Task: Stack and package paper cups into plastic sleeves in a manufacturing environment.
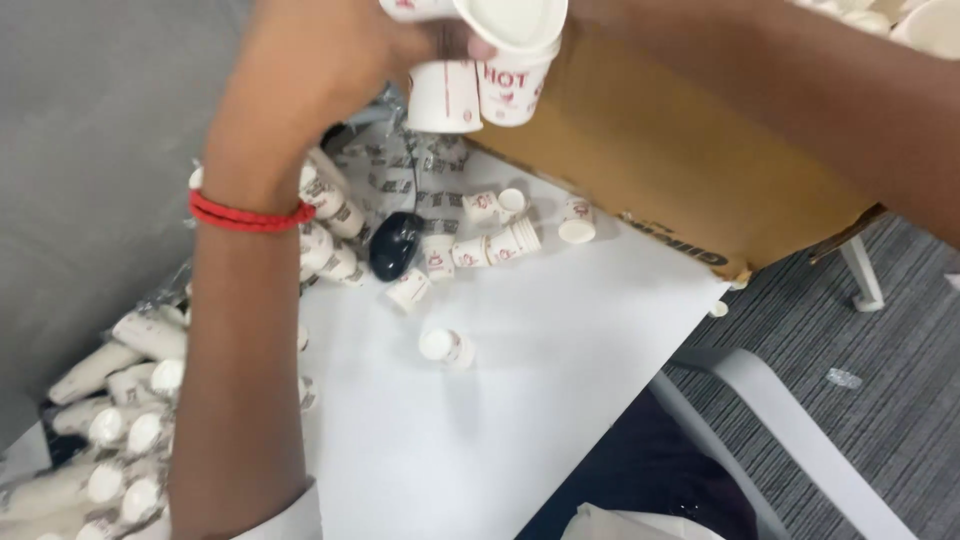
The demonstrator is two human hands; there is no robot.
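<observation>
The white bench (520, 400) carries a brown cardboard box (670, 150) along its far edge, with small paper cups scattered before it and nested cup stacks (110, 430) piled at the left. A dark computer mouse (396, 244) lies among them. The left hand (300, 70), a red wristband (245, 215) on its wrist, has its grip clamped on the paper cups (480, 70) raised above the bench beside the box. The right hand is out of view; only its forearm crosses the top right. These cups look light, thin-walled and easily crushed, so they are best pinched gently by the sides near the stiffer rolled rim
</observation>
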